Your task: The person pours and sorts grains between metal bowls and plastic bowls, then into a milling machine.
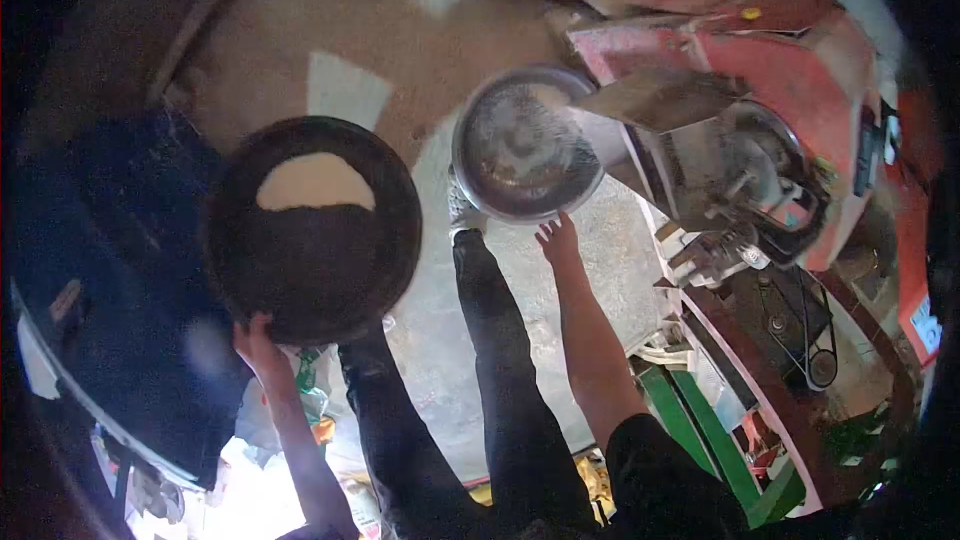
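Note:
My left hand (258, 338) grips the lower left rim of a large round dark pan (310, 270), which has a pale patch across its upper part. Over to the right, my right hand (558, 236) touches the bottom rim of a round metal basin (525, 145), fingers spread. Pale, blurred matter shows inside the basin. The basin's right edge lies under the spout of a red machine (730, 60).
A belt and pulleys (822, 365) show low on the machine's side. Green bars (690, 420) stand at the lower right. My legs (495, 340) are between my arms. A dark blue surface (110, 270) lies at the left, with bags (312, 390) near my left forearm.

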{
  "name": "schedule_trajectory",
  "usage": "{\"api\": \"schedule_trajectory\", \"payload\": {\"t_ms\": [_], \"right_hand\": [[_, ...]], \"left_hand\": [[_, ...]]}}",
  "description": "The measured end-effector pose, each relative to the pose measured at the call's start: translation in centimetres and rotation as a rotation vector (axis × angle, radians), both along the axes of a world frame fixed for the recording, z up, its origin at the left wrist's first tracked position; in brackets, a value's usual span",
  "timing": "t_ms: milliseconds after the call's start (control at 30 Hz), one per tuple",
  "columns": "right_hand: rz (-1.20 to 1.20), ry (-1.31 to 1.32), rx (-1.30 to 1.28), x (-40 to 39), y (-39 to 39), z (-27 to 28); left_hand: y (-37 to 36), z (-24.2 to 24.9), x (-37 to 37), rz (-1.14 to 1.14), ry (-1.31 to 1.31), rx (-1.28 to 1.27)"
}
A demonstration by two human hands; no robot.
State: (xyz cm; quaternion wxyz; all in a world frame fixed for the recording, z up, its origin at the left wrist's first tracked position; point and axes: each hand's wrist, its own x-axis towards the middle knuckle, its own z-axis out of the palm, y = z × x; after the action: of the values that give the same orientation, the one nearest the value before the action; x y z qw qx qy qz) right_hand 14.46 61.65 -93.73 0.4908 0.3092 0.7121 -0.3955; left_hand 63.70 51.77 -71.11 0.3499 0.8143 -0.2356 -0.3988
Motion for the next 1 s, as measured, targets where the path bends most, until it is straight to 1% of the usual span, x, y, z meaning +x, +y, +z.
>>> {"api": "schedule_trajectory", "payload": {"t_ms": [33,67,100,133,167,233,267,300,333,367,433,467,567,600,633,700,733,767,833,867,900,967,1000], "right_hand": [[0.087,-0.035,-0.097,0.3,-0.1,1.3],[0.183,-0.037,-0.139,1.0,-0.6,3.2],[0.18,-0.029,-0.159,2.0,-1.2,5.3],[0.288,-0.067,-0.283,3.4,-2.1,7.7],[0.397,-0.1,-0.402,4.8,-3.0,10.8],[0.483,-0.304,-0.653,7.3,-6.1,18.8],[0.528,-0.313,-0.594,8.6,-8.4,24.0],[0.569,-0.319,-0.533,10.0,-9.9,28.2],[0.602,-0.163,-0.757,10.7,-9.1,27.7],[0.608,-0.149,-0.76,11.4,-9.2,30.6],[0.398,-0.056,-0.637,12.6,-10.5,38.0],[0.302,-0.075,-0.659,12.6,-11.7,41.8],[0.327,0.048,-0.758,13.6,-13.7,51.8],[0.35,0.065,-0.882,14.5,-14.9,55.6],[0.375,0.078,-0.911,14.9,-15.8,58.8],[0.419,0.189,-0.987,16.3,-17.1,64.5],[0.438,0.273,-1.099,17.7,-18.1,67.8],[0.48,0.274,-1.126,19.3,-18.9,71.5],[0.661,0.546,-1.068,23.0,-19.9,78.5],[0.687,0.538,-1.119,24.3,-20.4,80.9],[0.705,0.534,-1.17,25.8,-21.2,82.8],[0.887,0.648,-1.354,29.0,-23.4,86.4],[0.95,0.605,-1.446,31.3,-24.5,88.5]], "left_hand": [[0.5,1.1,0.4,-0.043,-0.03,0.015],[0.0,3.0,-0.2,-0.049,-0.026,-0.008],[-0.4,5.4,-1.9,-0.015,0.052,0.004],[-0.5,7.4,-3.3,0.02,0.134,0.016],[-0.2,9.1,-3.8,0.014,0.146,-0.004],[0.3,12.4,-4.5,-0.003,0.233,0.027],[0.1,14.0,-5.1,-0.005,0.25,-0.002],[-0.1,15.8,-5.6,0.024,0.327,-0.03],[0.2,17.6,-5.9,0.06,0.405,-0.052],[0.4,19.4,-5.7,0.059,0.417,-0.059],[-0.1,22.9,-5.5,-0.057,0.382,0.018],[-0.5,24.4,-5.8,0.001,0.432,-0.096],[-1.4,29.4,-4.6,0.029,0.487,-0.143],[-2.3,32.3,-5.0,0.087,0.528,-0.21],[-2.8,34.2,-4.5,0.098,0.544,-0.245],[-3.2,37.1,-3.2,0.091,0.562,-0.276],[-3.4,38.7,-2.5,0.106,0.6,-0.283],[-4.0,40.7,-2.0,0.138,0.614,-0.317],[-4.6,44.3,-0.7,0.265,0.431,-0.271],[-4.6,43.7,0.8,0.23,0.558,-0.345],[-4.9,44.6,1.9,0.247,0.559,-0.361],[-5.7,47.0,3.5,0.305,0.733,-0.521],[-5.9,48.8,4.3,0.327,0.777,-0.566]]}}
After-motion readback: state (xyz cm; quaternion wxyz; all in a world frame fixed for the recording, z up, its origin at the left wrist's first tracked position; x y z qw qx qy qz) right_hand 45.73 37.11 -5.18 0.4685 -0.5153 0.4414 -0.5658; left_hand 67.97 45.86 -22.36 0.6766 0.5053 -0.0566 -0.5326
